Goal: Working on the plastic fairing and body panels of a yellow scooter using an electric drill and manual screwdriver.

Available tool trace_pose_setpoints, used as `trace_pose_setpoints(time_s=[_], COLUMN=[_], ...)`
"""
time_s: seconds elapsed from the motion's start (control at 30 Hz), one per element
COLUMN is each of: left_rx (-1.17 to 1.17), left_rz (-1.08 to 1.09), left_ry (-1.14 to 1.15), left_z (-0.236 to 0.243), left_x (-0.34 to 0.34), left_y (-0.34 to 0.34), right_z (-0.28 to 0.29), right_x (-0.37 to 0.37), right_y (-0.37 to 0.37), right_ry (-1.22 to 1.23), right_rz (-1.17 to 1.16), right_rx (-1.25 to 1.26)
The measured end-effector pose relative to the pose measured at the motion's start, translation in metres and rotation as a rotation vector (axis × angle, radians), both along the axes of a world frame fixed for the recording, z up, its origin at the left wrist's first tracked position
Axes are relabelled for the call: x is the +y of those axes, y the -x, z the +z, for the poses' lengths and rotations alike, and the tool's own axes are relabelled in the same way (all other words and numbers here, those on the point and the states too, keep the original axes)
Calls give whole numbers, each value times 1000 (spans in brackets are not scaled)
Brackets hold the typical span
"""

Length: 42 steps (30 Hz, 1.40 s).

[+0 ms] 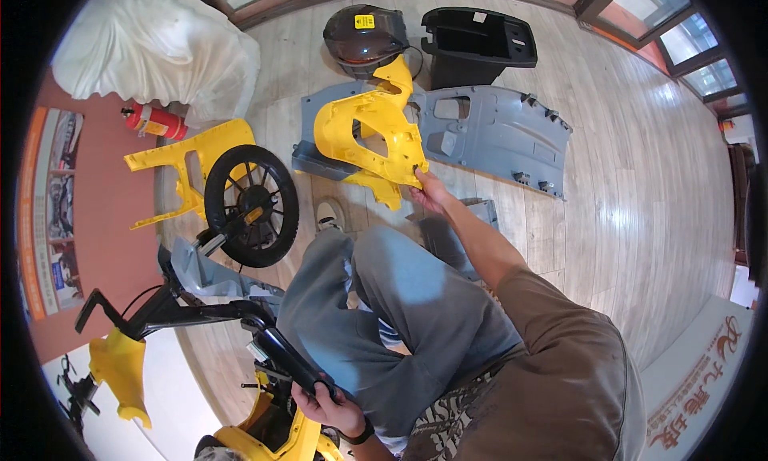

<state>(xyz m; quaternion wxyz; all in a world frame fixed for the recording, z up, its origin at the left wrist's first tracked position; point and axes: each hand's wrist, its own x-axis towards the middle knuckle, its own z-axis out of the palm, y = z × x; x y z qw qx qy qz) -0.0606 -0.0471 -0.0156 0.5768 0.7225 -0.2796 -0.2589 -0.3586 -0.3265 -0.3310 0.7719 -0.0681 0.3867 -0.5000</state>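
My right hand reaches forward and pinches the near right edge of a yellow plastic body panel with a large opening in it. The panel lies over grey plastic panels; a broad grey panel stretches to its right. Low in the view, my left hand, with a dark band at the wrist, is closed around a black frame tube. That tube belongs to a partly stripped scooter whose black front wheel stands at the left. Yellow bodywork shows under my left hand.
Past the panels sit a dark tinted helmet and a black open storage box. Another yellow panel leans behind the wheel, near a red fire extinguisher and a white draped cloth. A white sign stands lower right.
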Motion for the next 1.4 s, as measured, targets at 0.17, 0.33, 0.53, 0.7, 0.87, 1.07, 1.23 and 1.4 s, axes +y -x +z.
trace_pose_setpoints(time_s=[0.17, 0.33, 0.53, 0.7, 0.87, 1.07, 1.23, 1.4], left_rx=[67, -12, 9, -413, -1076, -1403, -1340, -669], left_rz=[0, 37, -50, -80, -305, -308, -241, 20], left_ry=[-17, 26, -56, -165, -313, -395, -358, -413], left_z=[5, -8, -16, -4, -21, -32, -28, -26], left_x=[0, 4, 24, 16, 44, 52, 57, 44], left_y=[2, -6, -27, -18, -64, -80, -78, -49], right_z=[-3, -8, -55, -65, -71, -74, -62, -78], right_x=[5, 13, 26, 32, 44, 76, 86, 72], right_y=[0, 5, 28, 0, -39, -61, -76, -38], right_ry=[-47, -110, -149, -211, -143, -255, -265, -307], right_rz=[6, 16, 88, 106, 83, 49, -57, -146], right_rx=[58, 116, 258, 303, 377, 411, 402, 492])
